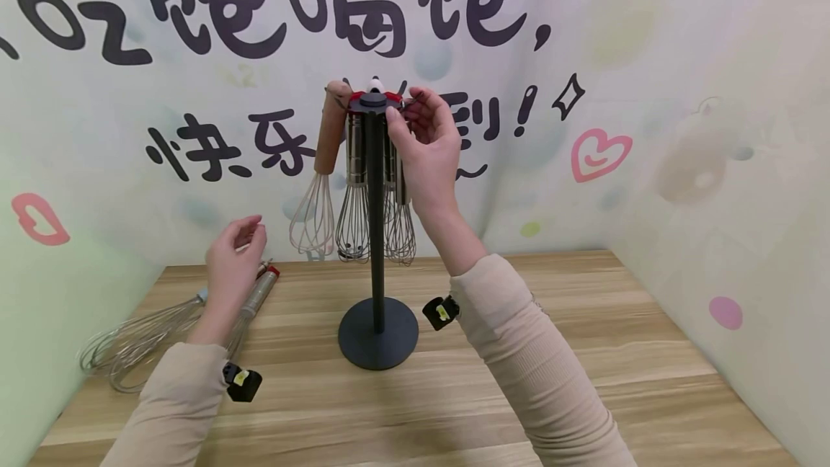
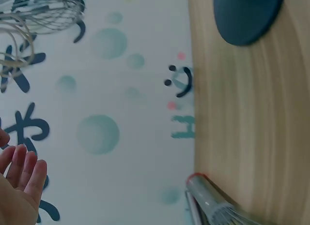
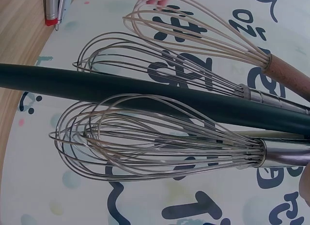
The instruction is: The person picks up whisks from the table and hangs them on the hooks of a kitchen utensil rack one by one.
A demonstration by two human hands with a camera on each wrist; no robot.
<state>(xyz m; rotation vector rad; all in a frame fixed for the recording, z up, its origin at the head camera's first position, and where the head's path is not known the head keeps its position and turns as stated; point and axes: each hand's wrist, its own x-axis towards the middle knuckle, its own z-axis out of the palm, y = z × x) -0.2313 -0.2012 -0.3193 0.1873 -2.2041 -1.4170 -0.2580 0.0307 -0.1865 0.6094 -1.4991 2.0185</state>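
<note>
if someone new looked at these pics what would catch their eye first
Probably the dark stand in the middle of the table, with metal whisks and a wooden-handled whisk hanging from its top. The right hand is raised at the stand's top. Behind, big black writing runs across the pale wall.

Black lettering "吃饱喝饱" [image 1: 350, 9] on a pale wall [image 1: 583, 63], "快乐" [image 1: 285, 146] and "!" [image 1: 525, 110] below, characters [image 1: 489, 117] between partly hidden
</note>
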